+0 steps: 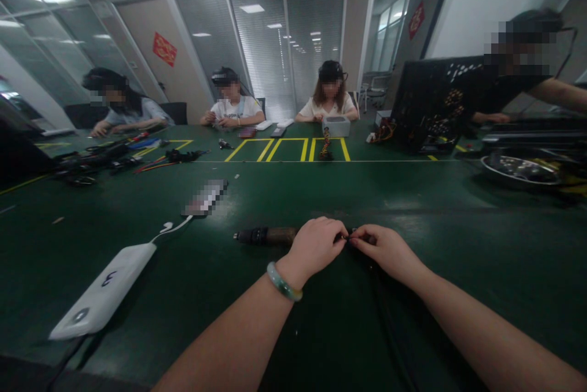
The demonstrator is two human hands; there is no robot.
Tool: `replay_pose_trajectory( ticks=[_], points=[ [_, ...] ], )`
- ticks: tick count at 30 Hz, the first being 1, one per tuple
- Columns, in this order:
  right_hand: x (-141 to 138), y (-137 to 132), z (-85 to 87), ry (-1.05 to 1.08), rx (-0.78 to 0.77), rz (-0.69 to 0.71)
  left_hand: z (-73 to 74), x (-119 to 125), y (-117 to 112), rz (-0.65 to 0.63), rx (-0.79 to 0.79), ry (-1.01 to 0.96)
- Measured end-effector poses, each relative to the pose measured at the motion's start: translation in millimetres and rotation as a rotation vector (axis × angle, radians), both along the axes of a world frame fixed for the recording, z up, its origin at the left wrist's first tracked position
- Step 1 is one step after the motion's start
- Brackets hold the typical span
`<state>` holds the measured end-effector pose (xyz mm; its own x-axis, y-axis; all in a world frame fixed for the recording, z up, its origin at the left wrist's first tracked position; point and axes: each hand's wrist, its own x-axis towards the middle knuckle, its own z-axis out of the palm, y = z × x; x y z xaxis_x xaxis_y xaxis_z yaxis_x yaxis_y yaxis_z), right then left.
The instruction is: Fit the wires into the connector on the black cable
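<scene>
An electric screwdriver (275,235) with a dark nose and brown body lies sideways on the green table, its tip pointing left. My left hand (318,242) is curled over its rear part, wearing a green bangle (283,282) at the wrist. Close beside it, my right hand (380,248) pinches thumb and fingers together, almost touching the left fingertips. Whatever sits between the right fingertips is too small and hidden to name. From below the right hand a black cable (387,312) runs toward the near edge of the table.
A white power bank (107,291) with a white cord to a phone (205,198) rests at left. Tangled cables (105,156) lie farther back. Behind stand a black computer case (435,104) and a metal bowl (523,170) of small parts. Several people sit or stand around the table.
</scene>
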<state>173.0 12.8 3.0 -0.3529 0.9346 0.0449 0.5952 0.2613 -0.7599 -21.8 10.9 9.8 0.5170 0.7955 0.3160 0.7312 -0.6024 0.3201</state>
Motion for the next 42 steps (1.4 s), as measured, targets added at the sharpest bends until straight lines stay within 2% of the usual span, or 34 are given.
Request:
replay_pose_trajectory(
  ticks=[6,12,16,35,42],
  points=[
    [0.1,-2.8,1.9,-0.001,-0.024,-0.004,2.3,0.0,-2.7,-0.01,-0.019,0.009],
    [0.4,-1.1,-1.2,0.008,-0.025,-0.004,1.1,0.7,-4.1,0.062,-0.045,0.019],
    [0.8,-0.1,-2.3,-0.006,-0.014,0.003,2.5,0.0,-4.7,0.047,-0.039,0.023],
    [0.0,6.8,-12.6,-0.03,0.094,0.004,-1.6,3.9,-1.9,0.068,0.029,0.074],
    [0.9,7.8,-14.3,-0.022,0.143,0.008,-0.4,3.7,-1.6,0.028,0.037,0.053]
  ],
)
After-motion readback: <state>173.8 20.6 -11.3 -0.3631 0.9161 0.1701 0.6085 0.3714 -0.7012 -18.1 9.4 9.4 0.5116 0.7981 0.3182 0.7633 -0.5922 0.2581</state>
